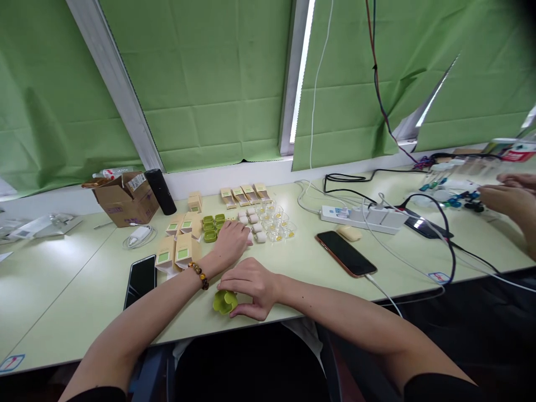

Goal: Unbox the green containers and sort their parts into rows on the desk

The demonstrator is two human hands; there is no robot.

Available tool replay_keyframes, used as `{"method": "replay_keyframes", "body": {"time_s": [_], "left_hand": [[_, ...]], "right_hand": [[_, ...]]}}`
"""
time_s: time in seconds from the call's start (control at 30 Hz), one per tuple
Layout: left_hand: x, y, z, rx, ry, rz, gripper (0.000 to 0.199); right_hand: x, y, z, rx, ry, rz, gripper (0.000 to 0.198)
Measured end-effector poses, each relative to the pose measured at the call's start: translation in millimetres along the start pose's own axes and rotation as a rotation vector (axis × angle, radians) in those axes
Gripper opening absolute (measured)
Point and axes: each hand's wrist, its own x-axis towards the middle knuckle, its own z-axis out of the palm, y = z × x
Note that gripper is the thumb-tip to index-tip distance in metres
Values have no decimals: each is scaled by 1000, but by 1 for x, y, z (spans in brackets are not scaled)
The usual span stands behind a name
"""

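My right hand pinches a green flower-shaped cup between thumb and fingers, its mouth tilted up near the table's front edge. Beyond it, my left hand, with a beaded bracelet at the wrist, reaches palm down over the small goods. Its curled fingers are at a small white cylinder at the near end of a row, partly hiding it. More white cylinders stand alongside. Green square cups sit left of that hand, some of them covered by it. Clear cups with yellow bits stand to the right.
Small kraft boxes stand left, with more boxes behind. Phones lie left and right. A power strip with trailing cables, a carton and a black cylinder stand farther back. Another person's hands work at far right.
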Motion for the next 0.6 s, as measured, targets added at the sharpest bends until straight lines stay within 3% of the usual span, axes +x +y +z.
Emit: {"method": "replay_keyframes", "body": {"time_s": [0.2,0.43,0.6], "left_hand": [[2,-1,14,76,-2,48,24],[2,-3,29,-15,14,24,20],[3,-4,28,-65,7,-20,12]], "right_hand": [[1,1,-1,17,-23,16,54],[-2,3,-1,13,-20,33,51],[-2,6,-4,47,71,112,53]]}}
